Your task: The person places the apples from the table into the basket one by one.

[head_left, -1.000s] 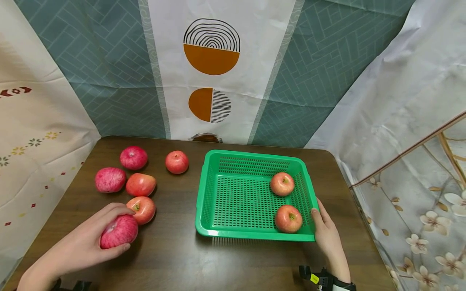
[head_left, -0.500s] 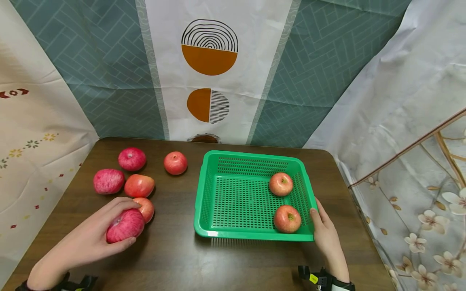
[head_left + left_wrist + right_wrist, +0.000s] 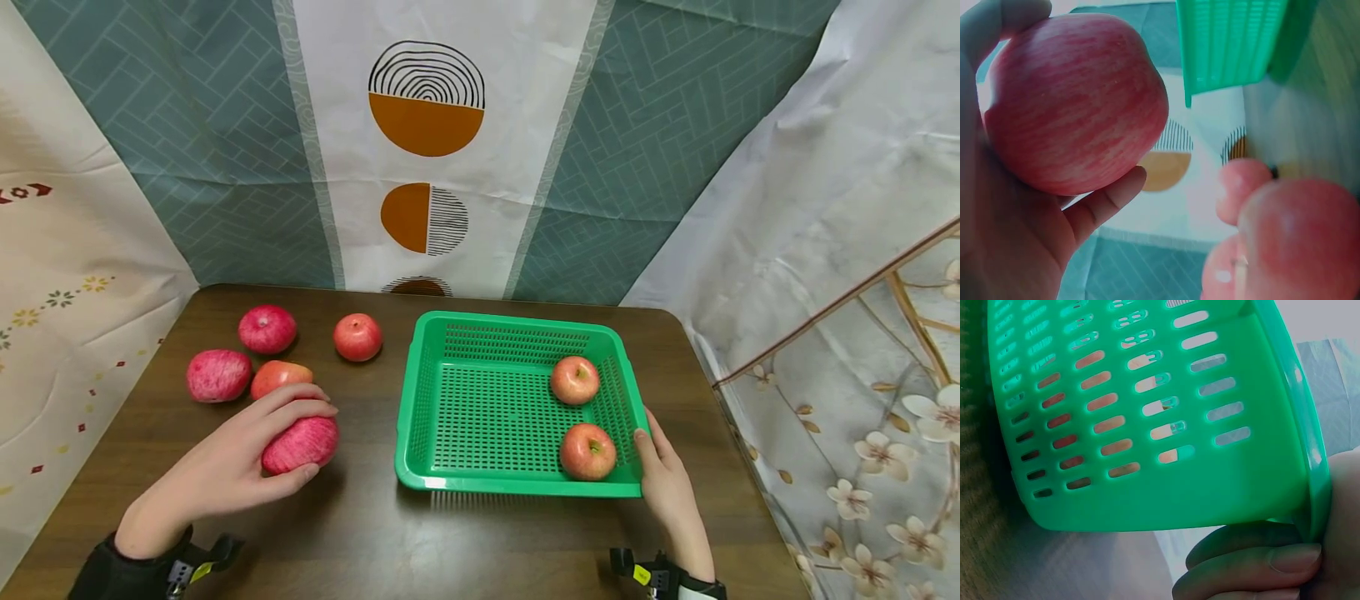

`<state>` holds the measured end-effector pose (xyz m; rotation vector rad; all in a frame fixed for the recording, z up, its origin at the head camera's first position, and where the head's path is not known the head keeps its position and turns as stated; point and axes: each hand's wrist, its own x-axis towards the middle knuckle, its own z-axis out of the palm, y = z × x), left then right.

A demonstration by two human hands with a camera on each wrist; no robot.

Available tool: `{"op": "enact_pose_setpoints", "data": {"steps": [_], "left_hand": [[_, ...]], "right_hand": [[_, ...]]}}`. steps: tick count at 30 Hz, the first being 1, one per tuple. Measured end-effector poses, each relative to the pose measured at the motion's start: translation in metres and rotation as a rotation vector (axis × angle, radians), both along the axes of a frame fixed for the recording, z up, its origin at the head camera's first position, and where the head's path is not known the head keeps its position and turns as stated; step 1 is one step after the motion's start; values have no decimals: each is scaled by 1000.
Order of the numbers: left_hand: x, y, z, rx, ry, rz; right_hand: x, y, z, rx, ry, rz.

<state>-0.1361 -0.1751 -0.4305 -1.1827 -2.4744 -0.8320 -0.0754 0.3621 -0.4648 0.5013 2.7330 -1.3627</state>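
Observation:
My left hand (image 3: 228,462) grips a deep pink apple (image 3: 303,446), fingers over its top and thumb along its near side. In the left wrist view, the same streaked apple (image 3: 1079,103) fills the palm and appears raised off the table. My right hand (image 3: 669,487) holds the right rim of a green plastic basket (image 3: 525,485), thumb on the rim and fingers outside. The right wrist view shows curled fingers (image 3: 1254,565) at the basket's corner. Two pale red apples, one farther back (image 3: 575,381) and one nearer (image 3: 588,452), lie inside the basket's right half.
Left on the brown table (image 3: 480,542) lie a pink apple (image 3: 267,329), another pink one (image 3: 218,375), and an orange-red apple (image 3: 281,375) partly behind my left hand. A red apple (image 3: 357,337) sits apart, left of the basket. A patterned cloth (image 3: 427,225) hangs behind.
My left hand has carried the pink apple right and away from me, now covering the pale red apple seen there before. The right hand and basket stay in place; the view shifts slightly.

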Motion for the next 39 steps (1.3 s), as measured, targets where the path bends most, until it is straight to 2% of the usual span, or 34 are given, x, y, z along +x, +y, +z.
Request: {"op": "enact_pose_setpoints", "data": {"steps": [9, 13, 21, 31, 39], "left_hand": [[-10, 35, 16, 3, -48, -47], [-17, 54, 22, 1, -36, -80], [-33, 95, 39, -20, -32, -188], [-49, 140, 50, -67, 3, -272], [-61, 167, 54, -110, -9, -309]], "right_hand": [[1, -1, 2, 3, 4, -4], [1, 0, 2, 11, 1, -5], [2, 1, 2, -6, 3, -11], [2, -1, 2, -23, 13, -20], [1, -3, 2, -7, -3, -16]]}}
